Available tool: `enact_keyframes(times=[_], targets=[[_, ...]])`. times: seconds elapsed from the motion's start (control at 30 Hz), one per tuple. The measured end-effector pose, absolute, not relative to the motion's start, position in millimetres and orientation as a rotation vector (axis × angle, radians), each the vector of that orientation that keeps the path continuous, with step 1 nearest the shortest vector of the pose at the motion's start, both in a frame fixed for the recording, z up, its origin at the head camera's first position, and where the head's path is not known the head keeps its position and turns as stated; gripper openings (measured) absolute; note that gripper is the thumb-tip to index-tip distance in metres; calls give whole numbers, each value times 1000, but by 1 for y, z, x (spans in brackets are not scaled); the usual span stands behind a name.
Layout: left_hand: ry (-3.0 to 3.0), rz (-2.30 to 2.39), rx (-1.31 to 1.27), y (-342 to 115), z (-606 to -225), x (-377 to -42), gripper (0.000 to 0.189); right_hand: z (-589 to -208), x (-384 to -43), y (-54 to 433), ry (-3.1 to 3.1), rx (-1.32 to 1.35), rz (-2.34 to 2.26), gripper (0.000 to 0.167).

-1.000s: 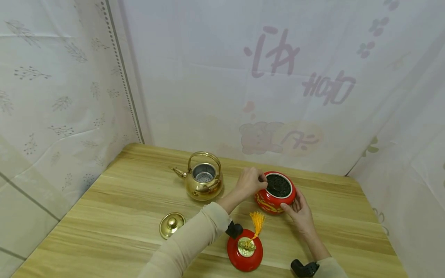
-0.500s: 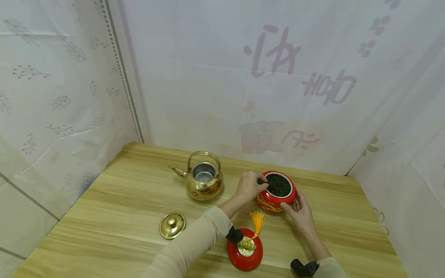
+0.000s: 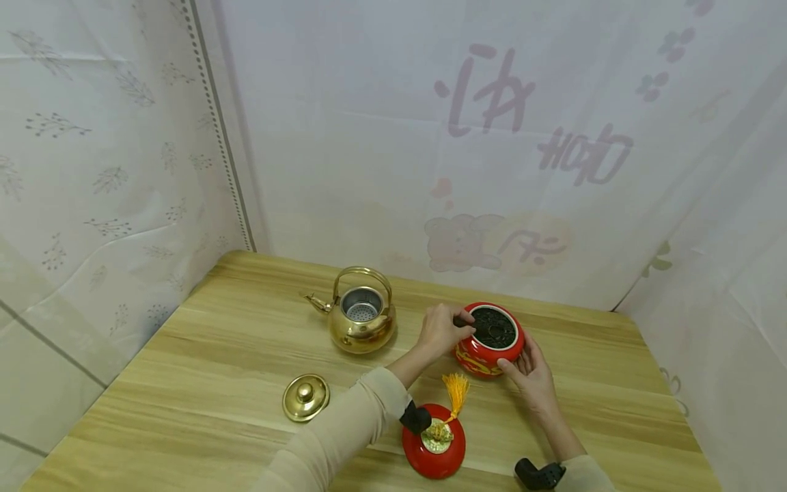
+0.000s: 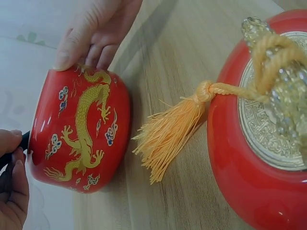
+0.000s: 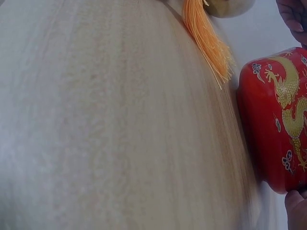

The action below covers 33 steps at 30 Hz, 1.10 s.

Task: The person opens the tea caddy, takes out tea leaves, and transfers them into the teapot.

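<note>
In the head view my left hand (image 3: 439, 331) is at the left rim of a red tea jar (image 3: 478, 363) with a yellow dragon. It pinches a slim black tool, seemingly a spoon (image 4: 10, 155), between thumb and fingers. The tool's far end lies among dark tea leaves (image 3: 501, 335) and barely stands out from them. My right hand (image 3: 531, 379) grips the jar's right side, thumb in front and fingers behind. The jar's red lid (image 3: 445, 461) lies nearer to me, with a gold knob and an orange tassel (image 3: 456, 393).
A golden teapot (image 3: 363, 336) with its strainer uncovered stands left of the jar, spout to the left. Its golden lid (image 3: 305, 398) lies on the wooden table (image 3: 203, 383) in front of it. A pale printed curtain (image 3: 338, 171) hangs behind the table.
The tool's end has shifted slightly among the leaves, and a rounded outline now shows there. Both hands, the jar and the teapot stay almost where they were.
</note>
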<state>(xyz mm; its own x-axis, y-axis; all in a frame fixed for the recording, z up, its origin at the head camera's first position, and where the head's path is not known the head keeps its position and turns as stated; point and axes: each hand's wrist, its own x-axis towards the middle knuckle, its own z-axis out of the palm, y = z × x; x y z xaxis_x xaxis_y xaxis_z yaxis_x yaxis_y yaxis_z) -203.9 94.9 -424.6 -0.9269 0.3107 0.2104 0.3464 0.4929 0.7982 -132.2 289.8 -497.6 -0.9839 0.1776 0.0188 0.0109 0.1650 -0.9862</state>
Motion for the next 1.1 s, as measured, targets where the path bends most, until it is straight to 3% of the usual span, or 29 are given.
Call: enact_keyframes(times=[1.1], targets=[[-2582, -1620, -492, 108, -432, -195, 11, -497, -132, 290, -2314, -178, 1919, 80]])
